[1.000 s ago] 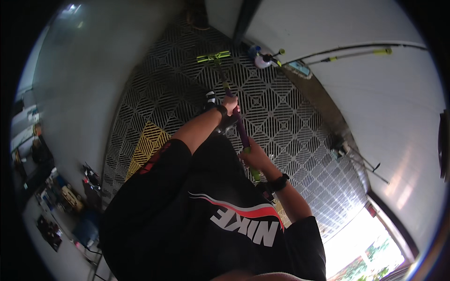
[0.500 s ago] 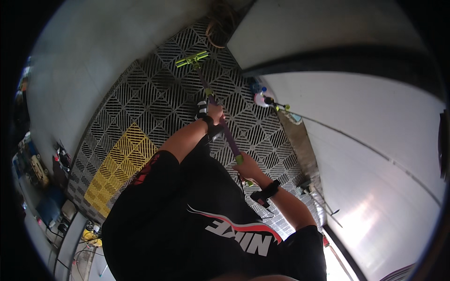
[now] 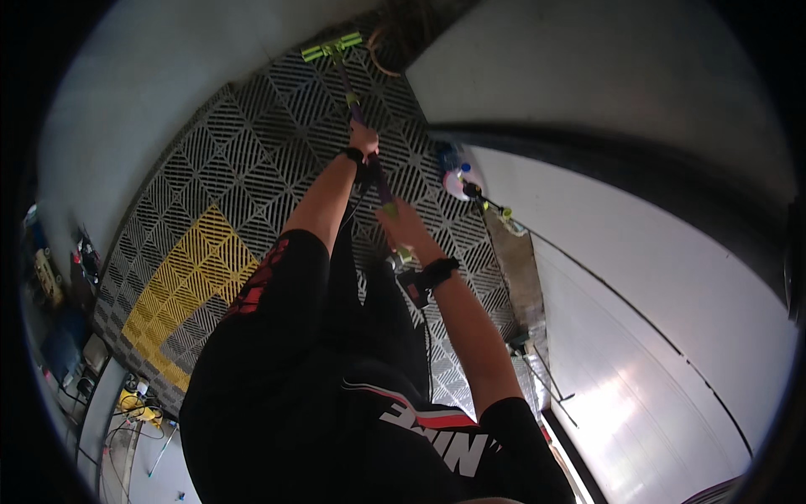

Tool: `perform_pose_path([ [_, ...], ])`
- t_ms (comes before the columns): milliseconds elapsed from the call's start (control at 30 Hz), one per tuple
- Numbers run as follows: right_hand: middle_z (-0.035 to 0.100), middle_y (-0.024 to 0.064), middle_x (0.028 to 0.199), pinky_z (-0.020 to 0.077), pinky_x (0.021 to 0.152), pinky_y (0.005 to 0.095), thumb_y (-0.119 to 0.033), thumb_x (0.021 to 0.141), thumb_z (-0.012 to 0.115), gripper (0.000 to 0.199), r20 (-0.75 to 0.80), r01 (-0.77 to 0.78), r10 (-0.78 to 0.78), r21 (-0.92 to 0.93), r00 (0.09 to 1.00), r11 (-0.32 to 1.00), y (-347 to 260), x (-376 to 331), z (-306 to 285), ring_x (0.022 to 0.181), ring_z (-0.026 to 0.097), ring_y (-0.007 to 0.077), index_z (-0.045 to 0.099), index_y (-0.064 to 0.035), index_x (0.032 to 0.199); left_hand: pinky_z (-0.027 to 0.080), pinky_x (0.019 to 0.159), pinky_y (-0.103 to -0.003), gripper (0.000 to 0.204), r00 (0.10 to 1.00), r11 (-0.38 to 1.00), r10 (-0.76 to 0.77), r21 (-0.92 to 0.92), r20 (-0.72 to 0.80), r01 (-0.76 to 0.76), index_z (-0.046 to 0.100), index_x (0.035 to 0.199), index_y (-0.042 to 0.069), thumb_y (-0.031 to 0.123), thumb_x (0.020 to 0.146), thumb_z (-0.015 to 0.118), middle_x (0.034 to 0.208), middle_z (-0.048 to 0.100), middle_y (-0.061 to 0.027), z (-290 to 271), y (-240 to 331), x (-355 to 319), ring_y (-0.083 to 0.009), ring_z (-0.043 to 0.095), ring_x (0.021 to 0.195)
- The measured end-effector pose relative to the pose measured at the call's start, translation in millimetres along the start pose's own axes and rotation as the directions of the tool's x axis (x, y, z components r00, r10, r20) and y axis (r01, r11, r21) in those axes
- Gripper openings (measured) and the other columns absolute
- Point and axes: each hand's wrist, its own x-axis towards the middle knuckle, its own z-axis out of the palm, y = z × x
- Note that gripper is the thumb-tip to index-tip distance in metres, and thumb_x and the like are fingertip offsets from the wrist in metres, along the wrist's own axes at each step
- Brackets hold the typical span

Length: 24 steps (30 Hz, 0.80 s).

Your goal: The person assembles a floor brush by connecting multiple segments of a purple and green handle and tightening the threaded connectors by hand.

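Both of my hands grip a long mop (image 3: 342, 71) with a purple handle and a lime-green double-bar head. Its head rests on the far part of the slatted floor, by the base of the grey wall. My left hand (image 3: 363, 139) is wrapped round the handle, nearer the head. Lower down, my right hand (image 3: 405, 231) closes round the handle by a green collar, with the handle's end sticking out below it. Each wrist wears a black strap; a small dark device hangs at the right one (image 3: 428, 279).
Grey slatted tiles (image 3: 260, 160) cover the floor, with a yellow patch (image 3: 197, 265) at left. A pinkish container (image 3: 456, 185) and a thin pole (image 3: 604, 286) stand along the white panel at right. A curved brownish object (image 3: 382, 55) lies beyond the mop head. Yellow equipment with cables (image 3: 138, 407) sits lower left.
The mop has moved away from me and slightly left, its head now closer to the far wall. Both arms have stretched forward with it, still gripping the handle.
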Motion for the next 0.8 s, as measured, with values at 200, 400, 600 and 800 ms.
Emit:
perform_pose_path([
  [200,0.055,0.0069,0.063,0.0421,0.038,0.0352,-0.025,0.099,0.062,0.048,0.019,-0.052,0.052,0.001,0.998,0.999,108.0,-78.9,-28.3,0.04,0.052,0.0185,0.045,0.0006,0.136,0.042,0.08,-0.05,0.031,0.917,-0.111,0.122,0.924,0.379,-0.367,0.06,0.076,0.013,0.029,0.103,0.056,0.069,0.054,-0.0054,113.4,-87.6,-45.4,-0.0291,0.057,0.072],
  [400,0.05,0.0009,0.063,0.0384,0.035,0.0301,-0.023,0.099,0.061,0.037,0.024,-0.199,0.198,0.066,0.98,0.978,242.5,-223.4,-49.4,0.038,0.047,0.0143,0.048,-0.0049,0.128,0.05,0.062,-0.057,0.087,0.627,0.806,0.294,0.165,0.722,-0.568,0.057,0.087,0.0,0.08,0.094,0.026,0.084,0.062,-0.02,225.0,-211.1,-156.3,-0.0367,0.062,0.064],
  [600,0.069,0.0168,0.086,0.0553,0.066,0.0431,-0.026,0.092,0.069,0.057,-0.149,-0.248,0.218,-0.222,0.964,0.943,314.7,-296.4,-41.2,0.076,0.069,0.0332,0.047,-0.0069,0.141,0.062,0.083,-0.051,0.097,0.796,0.852,-0.308,-0.221,0.522,0.475,-0.023,0.156,0.022,0.004,0.1,0.055,0.112,0.053,-0.0181,261.0,-206.3,-262.3,-0.0288,0.066,0.094],
  [800,0.07,0.0239,0.102,0.0535,0.084,0.0475,-0.029,0.089,0.073,0.058,-0.259,-0.159,0.045,-0.439,0.965,0.884,315.2,-288.1,-31.8,0.101,0.067,0.0442,0.052,-0.0074,0.138,0.065,0.068,-0.047,0.088,0.864,0.83,-0.308,-0.331,0.399,0.449,-0.003,0.153,0.015,-0.003,0.093,0.059,0.105,0.058,-0.019,245.6,-184.4,-268.9,-0.0278,0.07,0.078],
])
